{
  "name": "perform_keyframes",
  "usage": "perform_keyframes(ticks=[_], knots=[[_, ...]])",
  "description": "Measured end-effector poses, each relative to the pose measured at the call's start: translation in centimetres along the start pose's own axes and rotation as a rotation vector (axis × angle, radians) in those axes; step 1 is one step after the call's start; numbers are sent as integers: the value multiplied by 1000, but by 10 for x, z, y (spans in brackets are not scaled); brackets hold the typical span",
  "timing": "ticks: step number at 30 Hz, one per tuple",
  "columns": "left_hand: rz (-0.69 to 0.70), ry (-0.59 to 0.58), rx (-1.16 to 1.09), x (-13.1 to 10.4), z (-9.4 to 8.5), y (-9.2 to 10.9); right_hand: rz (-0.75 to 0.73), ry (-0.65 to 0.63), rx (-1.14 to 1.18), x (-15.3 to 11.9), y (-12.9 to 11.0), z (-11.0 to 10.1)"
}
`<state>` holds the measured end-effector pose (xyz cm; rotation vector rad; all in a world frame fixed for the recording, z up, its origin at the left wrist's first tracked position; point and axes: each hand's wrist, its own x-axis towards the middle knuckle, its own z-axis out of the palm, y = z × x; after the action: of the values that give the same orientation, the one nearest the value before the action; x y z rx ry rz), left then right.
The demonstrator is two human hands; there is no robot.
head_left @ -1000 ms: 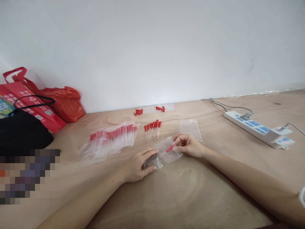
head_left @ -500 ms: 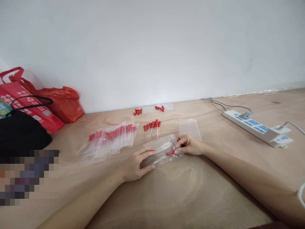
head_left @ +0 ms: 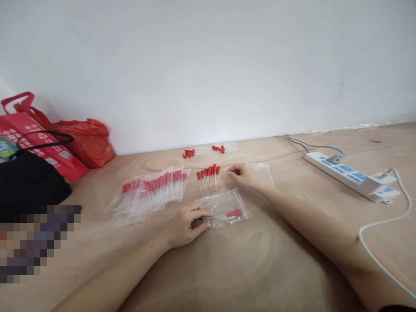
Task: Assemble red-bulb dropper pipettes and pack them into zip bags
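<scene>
A clear zip bag lies in front of me with one red-topped dropper inside, the red bulb toward the bag's zip end. My left hand pinches the bag's left end between thumb and fingers. Beyond the bag, several loose droppers lie side by side, red bulbs pointing away from me. Just right of them hovers my right hand, its fingers bent and apart with nothing visible in them. Partly behind that hand is a flat zip bag.
At left, several bagged droppers overlap in a fanned row. Loose red bulbs lie near the wall beside another bag. A power strip with cables sits right. Red bags and black cloth stand left.
My right hand has let go of the zip bag and dropper and moved up toward the loose droppers. The dropper now rests inside the bag. My left hand stays at the bag.
</scene>
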<state>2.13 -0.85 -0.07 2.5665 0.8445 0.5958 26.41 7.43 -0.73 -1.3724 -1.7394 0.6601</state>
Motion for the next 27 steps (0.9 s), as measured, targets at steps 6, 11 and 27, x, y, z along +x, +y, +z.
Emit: perform_keyframes(ticks=[6,11,27], knots=[[29,2,3,0,0,0,164,88,-17,49,-7,40],[25,-16,-16,-2,0,0,266,104,48,65,0,55],[-57,-98,-20,-1,1,-2,208,547,682,-29,25,-31]])
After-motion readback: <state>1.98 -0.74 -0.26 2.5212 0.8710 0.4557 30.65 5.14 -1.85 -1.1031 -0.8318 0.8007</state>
